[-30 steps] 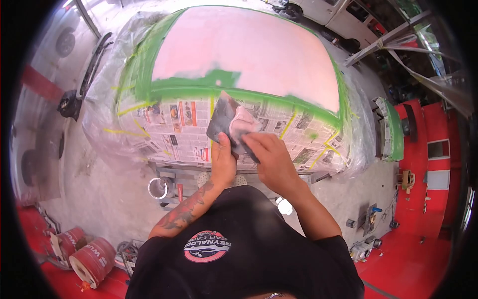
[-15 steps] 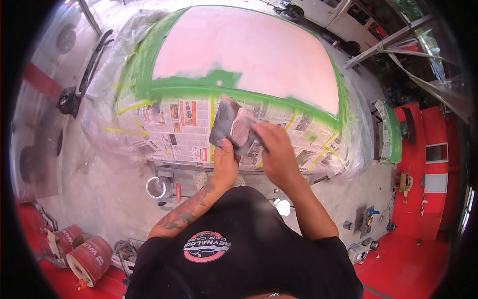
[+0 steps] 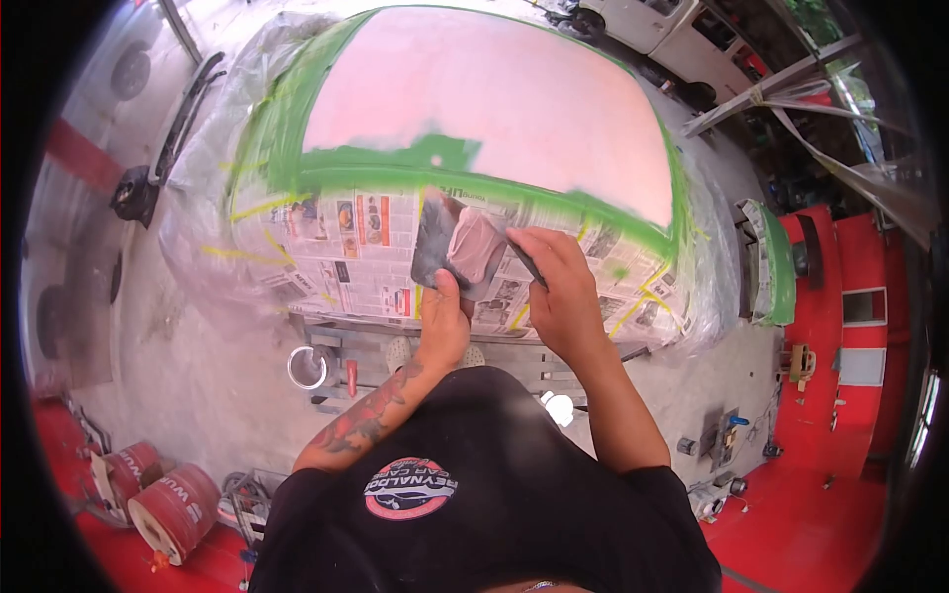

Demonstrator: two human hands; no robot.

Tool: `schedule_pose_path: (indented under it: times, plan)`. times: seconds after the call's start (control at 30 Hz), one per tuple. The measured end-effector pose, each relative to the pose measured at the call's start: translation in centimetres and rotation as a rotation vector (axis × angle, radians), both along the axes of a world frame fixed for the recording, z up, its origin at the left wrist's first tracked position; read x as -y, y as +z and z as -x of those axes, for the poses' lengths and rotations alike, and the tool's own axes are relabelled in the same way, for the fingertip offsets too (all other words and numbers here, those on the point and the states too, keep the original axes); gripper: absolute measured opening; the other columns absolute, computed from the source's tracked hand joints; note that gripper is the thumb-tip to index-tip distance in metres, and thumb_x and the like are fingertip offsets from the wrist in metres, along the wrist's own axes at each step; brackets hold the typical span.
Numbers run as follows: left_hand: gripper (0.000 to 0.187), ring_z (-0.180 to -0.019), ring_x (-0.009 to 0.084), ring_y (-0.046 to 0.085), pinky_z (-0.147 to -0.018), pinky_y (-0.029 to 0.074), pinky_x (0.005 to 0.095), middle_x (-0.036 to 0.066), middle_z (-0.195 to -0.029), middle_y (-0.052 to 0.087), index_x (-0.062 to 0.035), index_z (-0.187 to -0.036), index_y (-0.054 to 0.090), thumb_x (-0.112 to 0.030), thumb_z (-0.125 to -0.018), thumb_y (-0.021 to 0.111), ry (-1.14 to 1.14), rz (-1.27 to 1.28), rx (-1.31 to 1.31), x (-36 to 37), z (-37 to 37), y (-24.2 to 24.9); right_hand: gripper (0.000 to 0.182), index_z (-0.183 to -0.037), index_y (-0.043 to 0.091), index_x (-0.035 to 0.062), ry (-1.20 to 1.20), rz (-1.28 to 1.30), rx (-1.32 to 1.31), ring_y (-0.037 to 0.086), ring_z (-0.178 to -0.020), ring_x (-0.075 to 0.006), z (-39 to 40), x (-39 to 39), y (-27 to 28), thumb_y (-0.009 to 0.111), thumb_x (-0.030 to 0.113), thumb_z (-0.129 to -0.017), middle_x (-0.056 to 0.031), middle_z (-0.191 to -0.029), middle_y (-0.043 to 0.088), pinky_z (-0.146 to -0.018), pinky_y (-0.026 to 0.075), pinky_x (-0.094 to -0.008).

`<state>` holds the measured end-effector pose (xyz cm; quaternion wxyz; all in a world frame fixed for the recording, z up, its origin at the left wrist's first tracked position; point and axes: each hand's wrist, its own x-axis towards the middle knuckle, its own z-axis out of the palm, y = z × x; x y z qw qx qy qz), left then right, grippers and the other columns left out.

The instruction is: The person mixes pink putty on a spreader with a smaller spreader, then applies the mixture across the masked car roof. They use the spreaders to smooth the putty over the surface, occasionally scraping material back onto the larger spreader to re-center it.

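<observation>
My left hand [image 3: 445,321] grips the lower edge of a dark flat mixing board [image 3: 435,242] smeared with pinkish-grey filler paste [image 3: 476,247]. My right hand [image 3: 554,292] holds a thin dark spreader [image 3: 524,260] with its blade at the right edge of the paste. Both are raised in front of a car body panel [image 3: 494,99] coated pale pink, bordered by green tape and paint [image 3: 395,178]. Newspaper masking [image 3: 346,257] covers the part just below the hands.
Clear plastic sheeting [image 3: 198,227] wraps the car sides. A roll of tape [image 3: 308,368] and tools lie on a stand under the hands. Red drums [image 3: 168,509] sit at the lower left on the red floor. A green masked part [image 3: 776,262] leans at the right by red cabinets.
My right hand slid from the middle of the board toward its right edge, drawing the spreader across the paste. The board has tilted slightly; my left hand keeps its grip.
</observation>
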<state>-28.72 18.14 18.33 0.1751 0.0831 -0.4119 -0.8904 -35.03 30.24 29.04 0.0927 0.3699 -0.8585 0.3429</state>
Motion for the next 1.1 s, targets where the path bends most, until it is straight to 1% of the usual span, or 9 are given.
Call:
schedule_pose_path:
  times: [0.13, 0.2, 0.27, 0.43, 0.57, 0.63, 0.87, 0.97, 1.1]
  plan:
    - [0.055, -0.125, 0.0219, 0.048, -0.106, 0.039, 0.0368, 0.014, -0.135, 0.048, 0.0011, -0.138, 0.037, -0.042, -0.103, 0.034, -0.049, 0.035, 0.047, 0.1, 0.0, 0.2, 0.056, -0.117, 0.060, 0.0012, 0.190, -0.096, 0.075, 0.055, -0.103, -0.0342, -0.8, 0.3, -1.1, 0.051, -0.014, -0.064, -0.0143, -0.112, 0.060, -0.089, 0.044, -0.0431]
    - [0.054, -0.098, 0.0111, 0.054, -0.082, 0.044, 0.0248, 0.005, -0.112, 0.058, 0.0015, -0.124, 0.051, -0.046, -0.103, 0.036, 0.051, -0.062, 0.000, -0.4, 0.2, 1.5, 0.059, -0.118, 0.061, 0.0030, 0.178, -0.125, 0.172, 0.054, -0.108, -0.0351, -0.5, 0.1, 0.0, 0.046, -0.016, -0.065, -0.0167, -0.116, 0.059, -0.097, 0.043, -0.0414]
    - [0.053, -0.096, 0.0110, 0.054, -0.082, 0.044, 0.0249, 0.005, -0.110, 0.058, 0.0008, -0.122, 0.052, -0.045, -0.103, 0.035, 0.031, -0.027, 0.052, -0.3, -0.4, 0.3, 0.059, -0.118, 0.061, 0.0026, 0.010, 0.016, 0.082, 0.054, -0.108, -0.0341, 0.1, 0.6, 0.2, 0.049, -0.016, -0.063, -0.0161, -0.116, 0.059, -0.096, 0.043, -0.0415]
    - [0.049, -0.093, 0.0106, 0.054, -0.080, 0.045, 0.0250, 0.005, -0.107, 0.059, -0.0004, -0.119, 0.055, -0.043, -0.104, 0.035, 0.053, -0.056, 0.018, -0.2, -0.1, -0.2, 0.059, -0.118, 0.061, 0.0023, 0.167, -0.128, 0.133, 0.055, -0.108, -0.0345, -0.6, 0.5, -0.5, 0.048, -0.016, -0.064, -0.0166, -0.114, 0.060, -0.095, 0.044, -0.0416]
    - [0.050, -0.099, 0.0129, 0.056, -0.084, 0.045, 0.0269, 0.007, -0.114, 0.058, 0.0019, -0.120, 0.054, -0.041, -0.104, 0.035, 0.039, 0.093, 0.035, 0.0, -0.9, -0.9, 0.060, -0.118, 0.061, 0.0028, 0.036, 0.025, 0.092, 0.055, -0.107, -0.0338, -0.1, 1.1, -0.1, 0.049, -0.016, -0.063, -0.0151, -0.114, 0.060, -0.094, 0.044, -0.0411]
    - [0.055, -0.128, 0.0234, 0.045, -0.109, 0.036, 0.0390, 0.013, -0.139, 0.043, -0.0009, -0.140, 0.033, -0.042, -0.103, 0.035, -0.065, -0.022, -0.004, 0.4, -0.8, -1.0, 0.060, -0.119, 0.061, 0.0027, 0.177, -0.106, 0.106, 0.056, -0.105, -0.0339, -0.7, 1.1, -0.3, 0.049, -0.016, -0.063, -0.0149, -0.114, 0.060, -0.094, 0.044, -0.0410]
    - [0.059, -0.129, 0.0253, 0.045, -0.109, 0.036, 0.0412, 0.014, -0.139, 0.045, 0.0006, -0.142, 0.031, -0.044, -0.103, 0.032, -0.054, 0.170, 0.038, 1.1, -0.8, -0.8, 0.059, -0.120, 0.061, 0.0041, 0.169, -0.097, 0.055, 0.056, -0.106, -0.0335, -0.3, 0.8, -0.2, 0.050, -0.016, -0.065, -0.0147, -0.115, 0.059, -0.093, 0.045, -0.0406]
    - [0.063, -0.127, 0.0297, 0.048, -0.108, 0.038, 0.0454, 0.016, -0.139, 0.046, -0.0006, -0.141, 0.034, -0.050, -0.103, 0.023, -0.027, -0.308, -0.017, 2.1, 0.1, 0.9, 0.060, -0.121, 0.061, 0.0065, 0.171, -0.151, 0.098, 0.054, -0.109, -0.0331, 0.0, -0.1, 0.3, 0.051, -0.017, -0.066, -0.0147, -0.118, 0.058, -0.093, 0.045, -0.0403]
    - [0.062, -0.126, 0.0323, 0.049, -0.106, 0.040, 0.0468, 0.017, -0.139, 0.047, -0.0020, -0.142, 0.035, -0.049, -0.103, 0.023, -0.073, -0.581, 0.116, 3.7, 0.2, 2.8, 0.062, -0.125, 0.059, 0.0153, 0.229, 0.054, 0.081, 0.055, -0.109, -0.0350, -1.2, 0.2, -0.9, 0.056, -0.012, -0.069, -0.0122, -0.122, 0.057, -0.093, 0.045, -0.0414]
